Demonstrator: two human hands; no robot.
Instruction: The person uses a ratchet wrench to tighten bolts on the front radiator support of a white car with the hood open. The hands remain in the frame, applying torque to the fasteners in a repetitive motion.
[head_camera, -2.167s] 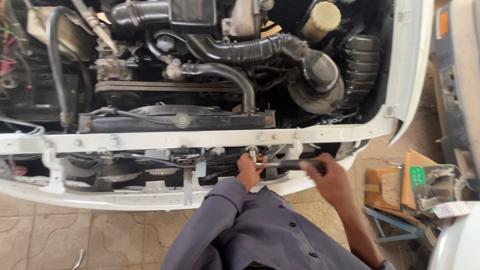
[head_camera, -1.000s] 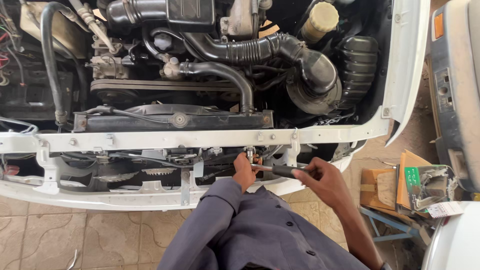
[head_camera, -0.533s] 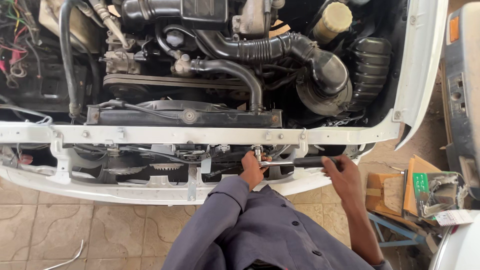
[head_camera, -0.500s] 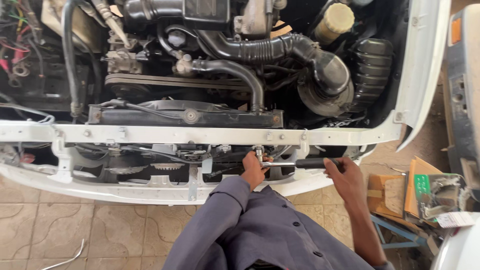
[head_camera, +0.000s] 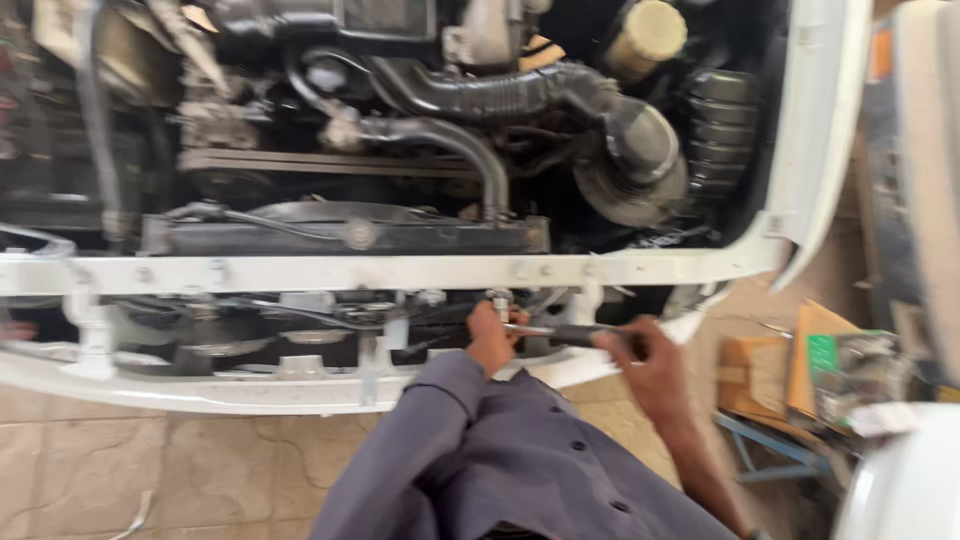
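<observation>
A white vehicle with its front grille off shows its engine bay; a white crossbeam (head_camera: 330, 270) runs across the front. My left hand (head_camera: 492, 335), in a grey-blue sleeve, pinches a small bolt or socket head (head_camera: 499, 300) just under that crossbeam. My right hand (head_camera: 648, 362) grips the dark handle of a ratchet wrench (head_camera: 565, 333) that lies level and points left to the bolt. The picture is blurred, so the tool's head is unclear.
Above the crossbeam sit the radiator top (head_camera: 340, 236), black hoses (head_camera: 470, 95) and a round air intake (head_camera: 640, 160). The white lower bumper bar (head_camera: 200, 385) runs below. Cardboard and clutter (head_camera: 830, 365) lie on a blue stand at right. Tiled floor (head_camera: 150, 470) lies underneath.
The wrench handle swung back and forth a little with my right hand while my left hand stayed on the bolt. The camera shifted slightly and the picture became blurred.
</observation>
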